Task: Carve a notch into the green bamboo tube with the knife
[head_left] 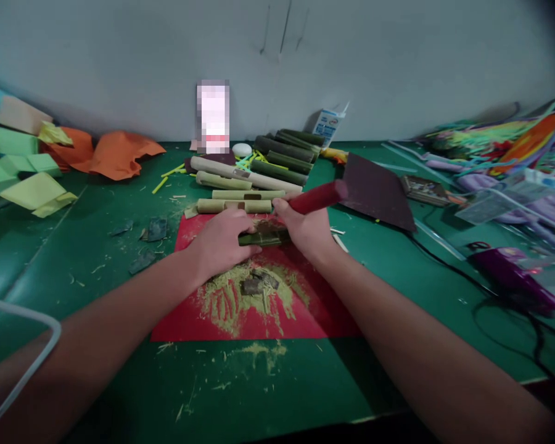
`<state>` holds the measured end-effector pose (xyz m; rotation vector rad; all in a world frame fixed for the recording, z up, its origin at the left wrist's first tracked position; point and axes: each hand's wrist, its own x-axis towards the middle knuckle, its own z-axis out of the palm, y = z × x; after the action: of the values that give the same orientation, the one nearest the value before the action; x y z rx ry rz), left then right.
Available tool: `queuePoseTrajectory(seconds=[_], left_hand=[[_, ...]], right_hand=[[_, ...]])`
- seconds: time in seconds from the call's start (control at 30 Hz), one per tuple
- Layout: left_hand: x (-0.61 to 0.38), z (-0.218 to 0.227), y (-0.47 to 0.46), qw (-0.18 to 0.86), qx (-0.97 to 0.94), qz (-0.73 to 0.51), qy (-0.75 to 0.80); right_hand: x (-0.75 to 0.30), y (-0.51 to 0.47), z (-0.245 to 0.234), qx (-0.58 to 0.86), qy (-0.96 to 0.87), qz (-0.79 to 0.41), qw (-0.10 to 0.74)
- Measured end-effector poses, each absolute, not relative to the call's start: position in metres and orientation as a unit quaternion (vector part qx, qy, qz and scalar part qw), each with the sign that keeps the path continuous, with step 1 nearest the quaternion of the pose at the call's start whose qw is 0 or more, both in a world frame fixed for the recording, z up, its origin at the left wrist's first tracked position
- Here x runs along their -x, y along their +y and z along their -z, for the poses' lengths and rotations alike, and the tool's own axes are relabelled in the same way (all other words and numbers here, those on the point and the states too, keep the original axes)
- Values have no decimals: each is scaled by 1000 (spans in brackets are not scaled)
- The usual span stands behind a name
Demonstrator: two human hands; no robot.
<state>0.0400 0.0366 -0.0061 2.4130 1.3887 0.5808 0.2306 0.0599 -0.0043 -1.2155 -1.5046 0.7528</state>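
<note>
My left hand (222,240) is closed around the left end of a dark green bamboo piece (266,238), which lies crosswise over a red sheet (166,327). In my right hand (309,233) is a tool with a thick red handle (319,197) pointing up and to the right. Its working end is hidden, so its kind cannot be made out. The right hand rests at the bamboo's right end. Yellowish shavings (231,302) and dark bark-like scraps (254,285) cover the sheet in front of the hands.
Behind the sheet lie pale bamboo pieces (235,206) and several dark green bamboo tubes (284,148). A lit phone screen (213,114) leans on the wall. Orange paper (124,154) lies left; a dark board (374,191), a purple device (520,277) and cables lie right. A white cable (50,324) crosses my left forearm.
</note>
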Motion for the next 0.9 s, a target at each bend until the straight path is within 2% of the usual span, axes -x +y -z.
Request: queuePoseTrajectory(seconds=[0.47, 0.77, 0.9], left_hand=[[-40, 5, 35, 153, -837, -188, 490], [-38, 7, 22, 113, -853, -177, 479], [-35, 9, 15, 77, -861, -202, 460]], right_hand=[[-233, 54, -6, 541, -617, -367, 437], [-238, 55, 0, 513, -591, -392, 483], [-241, 51, -2, 508, -607, -385, 474]])
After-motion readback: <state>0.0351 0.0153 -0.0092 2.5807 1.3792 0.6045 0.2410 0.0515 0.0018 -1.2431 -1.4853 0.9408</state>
